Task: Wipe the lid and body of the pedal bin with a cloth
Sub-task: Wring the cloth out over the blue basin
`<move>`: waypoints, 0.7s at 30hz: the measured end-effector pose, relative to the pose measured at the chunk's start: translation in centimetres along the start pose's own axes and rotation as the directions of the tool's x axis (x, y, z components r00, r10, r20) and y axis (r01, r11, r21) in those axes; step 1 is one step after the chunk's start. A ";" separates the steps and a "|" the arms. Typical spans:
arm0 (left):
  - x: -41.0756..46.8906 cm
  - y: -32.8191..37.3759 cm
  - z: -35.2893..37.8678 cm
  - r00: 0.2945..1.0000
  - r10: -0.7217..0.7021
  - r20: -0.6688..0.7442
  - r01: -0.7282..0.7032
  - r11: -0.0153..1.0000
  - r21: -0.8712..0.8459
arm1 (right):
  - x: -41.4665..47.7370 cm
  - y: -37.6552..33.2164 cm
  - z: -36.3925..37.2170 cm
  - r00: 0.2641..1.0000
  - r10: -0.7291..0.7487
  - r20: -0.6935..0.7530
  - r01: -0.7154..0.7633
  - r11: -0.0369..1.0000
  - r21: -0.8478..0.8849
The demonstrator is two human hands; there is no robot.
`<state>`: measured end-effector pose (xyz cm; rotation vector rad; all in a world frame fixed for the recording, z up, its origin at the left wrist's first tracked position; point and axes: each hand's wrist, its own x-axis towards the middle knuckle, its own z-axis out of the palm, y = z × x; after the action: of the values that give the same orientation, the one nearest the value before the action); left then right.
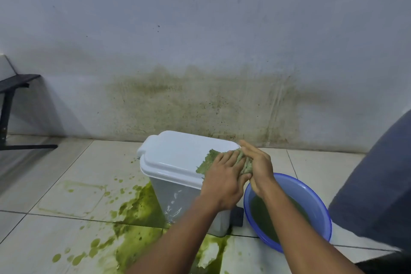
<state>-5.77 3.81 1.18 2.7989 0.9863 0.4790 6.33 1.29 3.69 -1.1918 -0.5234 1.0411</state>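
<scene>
Green liquid (142, 204) was spilled on the pale tiled floor (66, 176) left of the white plastic pedal bin (178, 184). My left hand (222, 182) pressed flat the green-stained cloth (209, 162) on the closed white lid (178, 153), at its right end. My right hand (258, 167) clenched the bunched part of the cloth. A blue round plastic basin (320, 209) with green water stood just beside the bin, on the right.

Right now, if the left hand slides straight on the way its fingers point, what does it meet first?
The left hand lies flat on the green cloth, fingers aimed up-left across the white lid. Bare lid comes first, then probably its far raised edge; depth beyond is unclear.
</scene>
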 end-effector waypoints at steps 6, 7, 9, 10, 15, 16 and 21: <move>0.4 2.1 -2.0 0.965 -0.256 -0.055 0.195 0.845 -0.498 | -3.0 -0.4 -0.3 0.995 0.011 -0.104 -0.006 0.999 0.048; 0.5 2.4 -2.9 0.956 -0.295 -0.007 0.237 0.780 -0.579 | -3.5 -0.5 -0.3 0.995 0.023 -0.095 -0.014 0.996 0.091; 0.6 2.6 -4.9 0.927 -0.351 0.132 0.332 0.606 -0.723 | -4.0 -1.2 -0.5 0.996 -0.013 -0.093 0.019 0.998 0.055; 0.7 2.7 -5.9 0.908 -0.359 0.215 0.378 0.486 -0.788 | -4.3 -1.8 -0.6 0.995 -0.058 -0.078 0.057 0.998 -0.019; 0.2 2.3 -10.1 0.847 -0.257 0.466 0.455 -0.102 -0.884 | -5.4 -5.5 -0.9 0.960 -0.261 0.102 0.280 0.872 -0.402; 0.0 2.2 -10.6 0.849 -0.232 0.475 0.460 -0.116 -0.880 | -5.5 -6.2 -0.9 0.958 -0.269 0.102 0.286 0.842 -0.457; -0.5 2.2 -13.5 0.892 -0.142 0.429 0.440 0.057 -0.896 | -6.6 -9.9 -0.6 0.963 -0.246 0.105 0.259 0.755 -0.603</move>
<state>-9.45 2.06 14.26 1.2655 0.6862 0.4627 7.48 -4.86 13.82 -1.6246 -1.0676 0.6532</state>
